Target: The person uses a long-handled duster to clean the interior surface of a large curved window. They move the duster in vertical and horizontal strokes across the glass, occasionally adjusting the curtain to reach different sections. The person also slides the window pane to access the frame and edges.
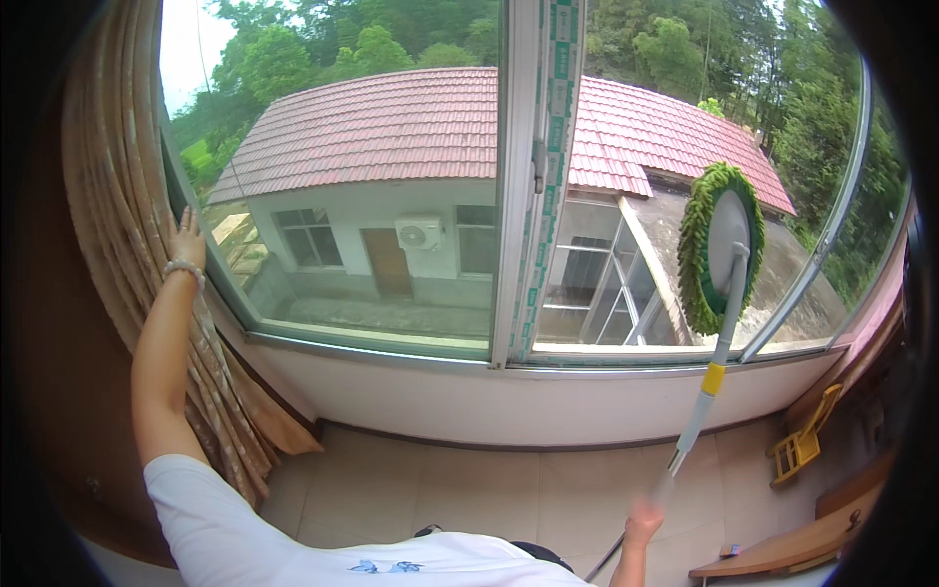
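Observation:
My left hand (188, 238), with a beaded bracelet on the wrist, lies fingers extended against the patterned beige curtain (121, 198), beside the left edge of the window frame. At the lower right, my right hand (645, 519) is closed around the pole (697, 418) of a long-handled mop. The pole is grey and metallic with a yellow band. Its oval head, a green chenille mop pad (693, 249) on a pale plate, is raised in front of the right part of the sliding window (521, 293). Whether the pad touches any glass I cannot tell.
Below the window runs a white wall (440, 403) with a dark skirting above the tiled floor (477, 484). A small yellow chair (799, 444) stands at the right. Nearer, a wooden furniture top (792, 547) juts in. Outside is a house with a red tiled roof (381, 128).

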### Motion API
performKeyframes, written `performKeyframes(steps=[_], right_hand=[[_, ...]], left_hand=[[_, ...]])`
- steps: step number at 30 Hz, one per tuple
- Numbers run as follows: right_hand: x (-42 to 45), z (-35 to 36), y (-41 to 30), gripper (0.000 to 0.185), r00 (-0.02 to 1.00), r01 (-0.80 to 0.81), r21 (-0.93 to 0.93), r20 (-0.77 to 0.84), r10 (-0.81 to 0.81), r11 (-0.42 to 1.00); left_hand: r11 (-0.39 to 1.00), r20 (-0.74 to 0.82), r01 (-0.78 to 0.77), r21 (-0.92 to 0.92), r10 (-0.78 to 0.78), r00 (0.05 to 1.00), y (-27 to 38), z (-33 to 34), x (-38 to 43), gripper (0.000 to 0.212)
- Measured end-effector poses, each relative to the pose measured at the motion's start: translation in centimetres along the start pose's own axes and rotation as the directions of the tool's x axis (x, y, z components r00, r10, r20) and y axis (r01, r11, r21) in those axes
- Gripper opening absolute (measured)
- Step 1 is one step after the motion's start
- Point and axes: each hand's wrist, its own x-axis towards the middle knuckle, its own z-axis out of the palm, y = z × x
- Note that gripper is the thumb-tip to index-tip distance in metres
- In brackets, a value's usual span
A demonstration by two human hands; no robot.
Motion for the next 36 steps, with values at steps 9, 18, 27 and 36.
performKeyframes(steps=[9,18,27,36], right_hand=[[0.5,1.4,-1.7,0.023,0.962,0.271,-0.125,0.07,-0.264,0.955],[-0.5,13.5,-6.5,0.031,0.92,0.075,0.312,0.344,-0.186,0.947],[-4.2,26.9,-7.2,0.03,0.52,0.479,0.316,0.65,-0.555,0.819],[6.2,37.8,-18.9,0.038,0.591,0.756,0.01,0.418,-0.69,0.654]], left_hand=[[-0.174,-0.641,-0.625,-0.761,0.055,0.765,28.3,-12.1,-19.1,0.031],[-0.913,-0.756,0.099,-0.396,0.385,0.53,40.6,-21.4,-42.4,0.044],[-0.891,-0.261,0.024,-0.453,0.159,0.952,37.7,-16.8,-34.0,0.038],[-0.771,-0.186,-0.096,-0.63,0.03,0.982,32.5,0.1,-23.5,0.035]])
